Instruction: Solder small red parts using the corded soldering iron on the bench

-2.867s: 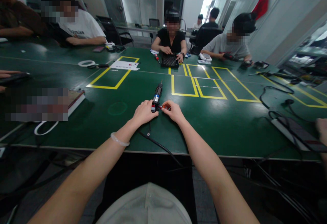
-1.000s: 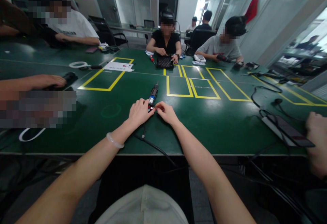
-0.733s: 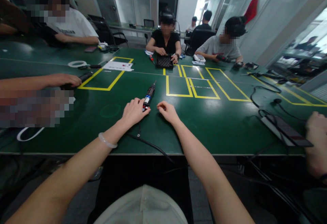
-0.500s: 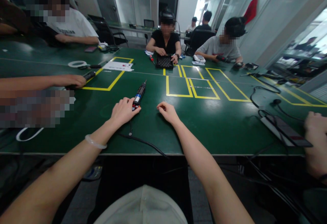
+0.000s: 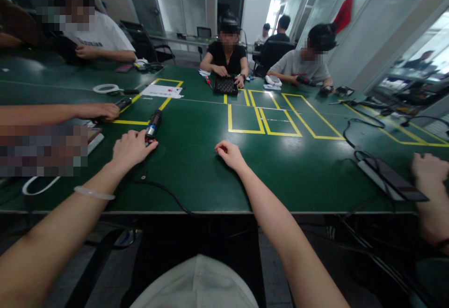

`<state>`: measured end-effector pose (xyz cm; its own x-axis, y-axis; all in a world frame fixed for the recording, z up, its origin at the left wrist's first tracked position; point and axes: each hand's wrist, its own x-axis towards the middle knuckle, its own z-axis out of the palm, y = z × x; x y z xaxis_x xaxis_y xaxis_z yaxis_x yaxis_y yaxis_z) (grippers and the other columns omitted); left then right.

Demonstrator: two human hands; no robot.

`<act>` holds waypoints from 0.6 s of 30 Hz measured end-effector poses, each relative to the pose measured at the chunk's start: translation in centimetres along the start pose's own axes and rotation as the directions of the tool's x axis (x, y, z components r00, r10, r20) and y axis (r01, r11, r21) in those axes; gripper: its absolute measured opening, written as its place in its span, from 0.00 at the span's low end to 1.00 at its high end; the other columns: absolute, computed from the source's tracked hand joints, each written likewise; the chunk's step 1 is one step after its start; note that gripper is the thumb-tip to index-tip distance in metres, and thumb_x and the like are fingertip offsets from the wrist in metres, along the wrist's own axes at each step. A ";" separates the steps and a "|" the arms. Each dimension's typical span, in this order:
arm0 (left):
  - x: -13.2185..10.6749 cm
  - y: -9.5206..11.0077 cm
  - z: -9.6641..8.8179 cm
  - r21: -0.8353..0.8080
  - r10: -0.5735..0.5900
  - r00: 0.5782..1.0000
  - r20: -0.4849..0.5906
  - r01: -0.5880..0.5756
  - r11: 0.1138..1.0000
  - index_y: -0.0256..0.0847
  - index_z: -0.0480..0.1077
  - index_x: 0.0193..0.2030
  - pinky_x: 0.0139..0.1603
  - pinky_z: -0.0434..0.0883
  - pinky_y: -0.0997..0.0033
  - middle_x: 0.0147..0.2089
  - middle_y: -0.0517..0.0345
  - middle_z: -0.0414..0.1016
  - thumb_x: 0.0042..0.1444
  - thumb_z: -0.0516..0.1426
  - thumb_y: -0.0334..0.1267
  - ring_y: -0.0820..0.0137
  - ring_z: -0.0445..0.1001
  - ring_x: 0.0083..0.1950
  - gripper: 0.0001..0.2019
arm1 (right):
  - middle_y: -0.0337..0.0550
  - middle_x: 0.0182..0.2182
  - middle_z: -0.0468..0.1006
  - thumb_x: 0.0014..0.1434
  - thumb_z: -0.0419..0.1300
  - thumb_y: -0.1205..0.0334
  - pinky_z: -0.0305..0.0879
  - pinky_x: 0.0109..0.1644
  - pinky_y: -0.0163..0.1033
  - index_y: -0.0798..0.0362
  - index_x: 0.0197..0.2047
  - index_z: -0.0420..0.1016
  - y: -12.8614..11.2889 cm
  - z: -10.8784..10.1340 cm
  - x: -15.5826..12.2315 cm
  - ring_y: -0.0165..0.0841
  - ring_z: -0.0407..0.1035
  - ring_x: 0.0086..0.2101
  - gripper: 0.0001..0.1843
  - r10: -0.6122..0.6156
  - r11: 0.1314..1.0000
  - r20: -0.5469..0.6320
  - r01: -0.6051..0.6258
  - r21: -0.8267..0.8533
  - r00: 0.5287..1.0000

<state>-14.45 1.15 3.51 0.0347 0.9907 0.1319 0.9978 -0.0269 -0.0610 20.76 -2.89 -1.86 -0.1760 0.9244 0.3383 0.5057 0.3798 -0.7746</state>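
My left hand is closed around the rear end of a black electric screwdriver with a blue and silver band. The tool leans over the table left of centre, its front end pointing away from me. From it a black cord runs across the table's near edge. My right hand rests on the green table to the right, fingers curled in, with nothing visible in them. A wide gap separates it from the screwdriver.
Yellow tape outlines mark the table. At left, another person's hand holds a dark tool. Across from me, a person works over a black tray. A power strip with cables lies at right, near another person's hand.
My left hand has moved left with the screwdriver, and the cord has followed. The screwdriver's thin bit showed before and cannot be made out now. My right hand has stayed in place.
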 end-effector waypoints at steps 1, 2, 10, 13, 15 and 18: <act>0.2 -0.4 0.0 0.010 -0.014 1.000 0.004 0.014 1.000 0.31 0.62 0.66 0.53 0.67 0.44 0.60 0.26 0.65 0.63 0.44 0.62 0.40 0.68 0.56 0.38 | 0.39 0.33 0.79 0.61 0.55 0.66 0.65 0.41 0.36 0.52 0.38 0.77 -0.1 0.0 0.0 0.31 0.71 0.33 0.08 0.004 1.000 0.005 -0.004 -0.003 1.000; 0.3 -0.8 0.0 0.018 -0.028 1.000 0.005 0.027 0.999 0.30 0.62 0.65 0.53 0.67 0.44 0.59 0.26 0.66 0.63 0.44 0.62 0.41 0.68 0.56 0.38 | 0.39 0.33 0.79 0.61 0.55 0.66 0.65 0.41 0.36 0.52 0.38 0.76 -0.1 -0.1 0.0 0.31 0.71 0.33 0.08 0.005 1.000 0.008 -0.005 -0.004 1.000; 1.1 -2.3 0.3 0.071 -0.064 0.998 -0.014 0.065 0.995 0.29 0.61 0.65 0.51 0.67 0.48 0.59 0.25 0.67 0.63 0.45 0.61 0.43 0.68 0.54 0.37 | 0.39 0.33 0.79 0.61 0.55 0.66 0.65 0.41 0.37 0.52 0.38 0.76 0.0 0.0 0.0 0.32 0.71 0.33 0.08 0.013 1.000 0.014 -0.013 0.001 1.000; 0.6 -1.9 0.2 0.052 -0.030 0.994 -0.101 0.035 0.998 0.31 0.60 0.67 0.53 0.66 0.49 0.60 0.28 0.66 0.63 0.48 0.56 0.43 0.67 0.55 0.34 | 0.39 0.33 0.79 0.61 0.55 0.65 0.65 0.41 0.36 0.52 0.39 0.77 0.1 0.0 0.0 0.31 0.71 0.32 0.08 0.008 1.000 0.013 -0.008 -0.010 1.000; 0.1 -1.4 0.1 0.010 0.025 0.982 -0.187 -0.024 1.000 0.32 0.59 0.68 0.57 0.63 0.48 0.64 0.30 0.63 0.63 0.50 0.51 0.44 0.65 0.58 0.32 | 0.38 0.33 0.80 0.61 0.56 0.65 0.64 0.40 0.36 0.52 0.39 0.77 0.2 0.0 0.0 0.31 0.70 0.32 0.08 0.001 1.000 0.012 -0.001 -0.011 1.000; -0.5 -0.7 0.0 0.008 0.116 0.955 -0.274 -0.118 0.993 0.33 0.62 0.65 0.62 0.59 0.50 0.67 0.35 0.59 0.63 0.50 0.44 0.46 0.62 0.62 0.26 | 0.39 0.33 0.79 0.61 0.56 0.66 0.64 0.40 0.36 0.53 0.38 0.77 0.3 0.0 0.0 0.31 0.70 0.32 0.08 -0.009 1.000 0.010 0.009 -0.004 1.000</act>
<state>-15.19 0.68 3.45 0.1642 0.9061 0.3898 0.9862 -0.1424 -0.0842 20.88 -2.77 -2.11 -0.1886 0.9214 0.3396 0.5076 0.3876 -0.7695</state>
